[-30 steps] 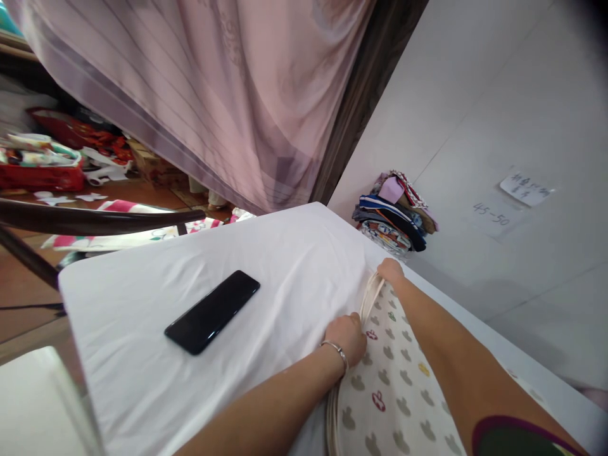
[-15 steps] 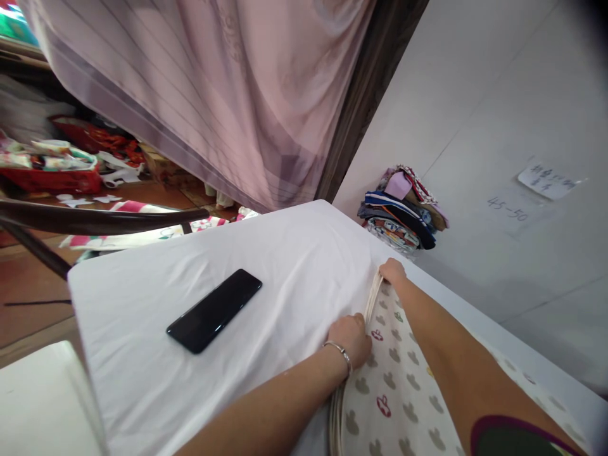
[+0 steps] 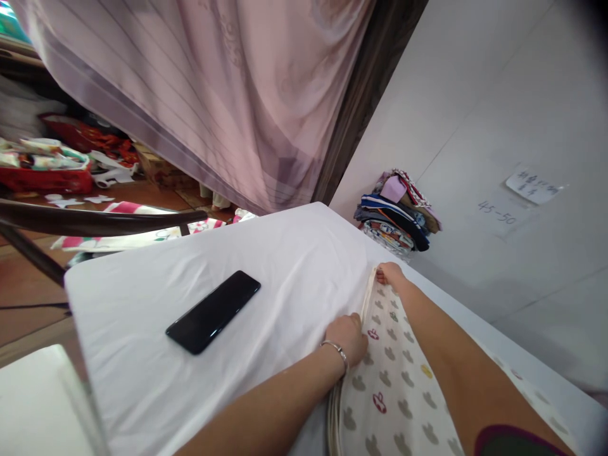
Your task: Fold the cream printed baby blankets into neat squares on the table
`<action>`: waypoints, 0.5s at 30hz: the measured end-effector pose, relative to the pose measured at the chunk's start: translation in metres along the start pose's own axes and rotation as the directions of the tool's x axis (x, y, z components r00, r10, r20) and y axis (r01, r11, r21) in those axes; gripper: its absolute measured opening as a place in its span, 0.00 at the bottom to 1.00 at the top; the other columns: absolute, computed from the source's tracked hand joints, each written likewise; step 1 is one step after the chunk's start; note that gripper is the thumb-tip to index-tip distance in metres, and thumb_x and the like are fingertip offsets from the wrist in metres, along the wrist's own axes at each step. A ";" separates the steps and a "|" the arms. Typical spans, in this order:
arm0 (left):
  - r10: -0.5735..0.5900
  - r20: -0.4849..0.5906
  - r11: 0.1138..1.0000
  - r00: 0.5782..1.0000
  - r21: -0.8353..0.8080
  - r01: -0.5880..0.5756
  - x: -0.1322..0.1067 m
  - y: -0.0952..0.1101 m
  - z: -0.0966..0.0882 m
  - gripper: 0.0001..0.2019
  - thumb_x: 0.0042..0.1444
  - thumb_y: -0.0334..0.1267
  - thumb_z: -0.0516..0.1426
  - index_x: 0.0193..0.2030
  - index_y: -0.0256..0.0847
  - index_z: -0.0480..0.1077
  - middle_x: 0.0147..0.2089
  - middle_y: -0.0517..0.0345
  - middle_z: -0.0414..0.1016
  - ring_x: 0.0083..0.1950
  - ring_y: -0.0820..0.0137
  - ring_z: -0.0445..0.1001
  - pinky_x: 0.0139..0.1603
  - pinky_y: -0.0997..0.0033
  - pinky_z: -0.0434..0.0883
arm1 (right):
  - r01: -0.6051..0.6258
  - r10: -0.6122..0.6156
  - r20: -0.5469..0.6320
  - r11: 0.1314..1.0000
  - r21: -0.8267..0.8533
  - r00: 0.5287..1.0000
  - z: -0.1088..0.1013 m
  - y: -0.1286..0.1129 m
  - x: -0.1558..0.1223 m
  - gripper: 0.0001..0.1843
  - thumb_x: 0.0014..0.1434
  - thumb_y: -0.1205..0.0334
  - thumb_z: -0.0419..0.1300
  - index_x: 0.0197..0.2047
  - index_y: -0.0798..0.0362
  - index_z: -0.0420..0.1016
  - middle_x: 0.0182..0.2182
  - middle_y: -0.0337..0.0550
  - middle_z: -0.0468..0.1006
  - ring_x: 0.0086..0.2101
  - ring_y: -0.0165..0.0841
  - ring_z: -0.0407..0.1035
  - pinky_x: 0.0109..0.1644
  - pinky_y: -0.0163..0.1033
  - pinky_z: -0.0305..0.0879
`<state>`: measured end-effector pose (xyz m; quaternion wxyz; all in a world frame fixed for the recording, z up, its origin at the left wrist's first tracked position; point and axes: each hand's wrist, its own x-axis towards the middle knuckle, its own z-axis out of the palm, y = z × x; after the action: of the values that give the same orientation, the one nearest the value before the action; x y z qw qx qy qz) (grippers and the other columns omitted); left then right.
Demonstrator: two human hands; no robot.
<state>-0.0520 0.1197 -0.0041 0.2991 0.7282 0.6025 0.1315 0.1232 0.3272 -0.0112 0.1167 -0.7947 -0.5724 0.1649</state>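
Note:
A folded cream cloth [image 3: 394, 386] printed with small grey, red and yellow figures lies on a table covered by a white sheet [image 3: 156, 373]. My left hand [image 3: 348, 335] is closed on the cloth's left folded edge, a thin bracelet on its wrist. My right hand [image 3: 390, 273] pinches the cloth's far corner, its forearm lying across the print. A black phone [image 3: 213, 311] lies face up on the sheet, a hand's breadth left of my left hand.
A pink sheer curtain [image 3: 213, 88] hangs behind the table beside a dark door frame [image 3: 365, 95]. A stack of folded clothes [image 3: 396, 212] sits on the floor by the white wall. A dark chair rail [image 3: 95, 221] and cluttered floor items lie at left.
My hands stay on the cloth's edge; the right hand has shifted slightly at the far corner. The view has swayed a little.

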 end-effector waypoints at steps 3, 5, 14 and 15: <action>-0.009 0.001 1.000 1.000 -0.015 0.009 0.000 0.001 -0.001 0.19 0.52 0.45 0.48 0.46 0.34 0.66 0.41 0.43 0.73 0.44 0.56 0.72 0.41 0.61 0.69 | 0.092 -0.092 -0.100 0.996 -0.005 0.991 0.006 0.010 -0.016 0.11 0.58 0.64 0.50 0.38 0.60 0.72 0.31 0.46 0.76 0.29 0.28 0.69 0.32 0.32 0.65; -0.021 0.000 1.000 1.000 -0.018 0.021 0.000 0.001 -0.001 0.22 0.54 0.49 0.47 0.46 0.34 0.66 0.41 0.42 0.73 0.44 0.56 0.72 0.42 0.61 0.69 | 0.155 -0.161 -0.161 0.987 -0.048 0.974 0.011 0.015 -0.026 0.12 0.57 0.66 0.50 0.39 0.58 0.73 0.35 0.48 0.76 0.35 0.31 0.70 0.38 0.34 0.64; 0.003 -0.031 0.999 1.000 0.045 -0.002 0.007 -0.005 0.007 0.18 0.54 0.41 0.46 0.45 0.34 0.67 0.41 0.41 0.74 0.44 0.56 0.73 0.41 0.60 0.69 | 0.302 -0.330 -0.128 0.932 -0.198 0.935 0.008 0.022 -0.035 0.17 0.58 0.60 0.47 0.45 0.54 0.73 0.46 0.46 0.72 0.47 0.34 0.64 0.51 0.34 0.56; 0.002 -0.030 0.999 1.000 0.047 -0.001 0.008 -0.006 0.008 0.18 0.54 0.41 0.46 0.45 0.34 0.67 0.41 0.42 0.74 0.44 0.56 0.73 0.41 0.60 0.70 | 0.306 -0.333 -0.115 0.930 -0.205 0.936 0.008 0.025 -0.039 0.19 0.59 0.59 0.46 0.46 0.54 0.72 0.48 0.45 0.71 0.49 0.33 0.63 0.52 0.34 0.55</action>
<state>-0.0505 0.1258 -0.0150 0.2726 0.7334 0.6093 0.1286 0.1305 0.2828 -0.0224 0.1100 -0.7080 -0.6970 0.0308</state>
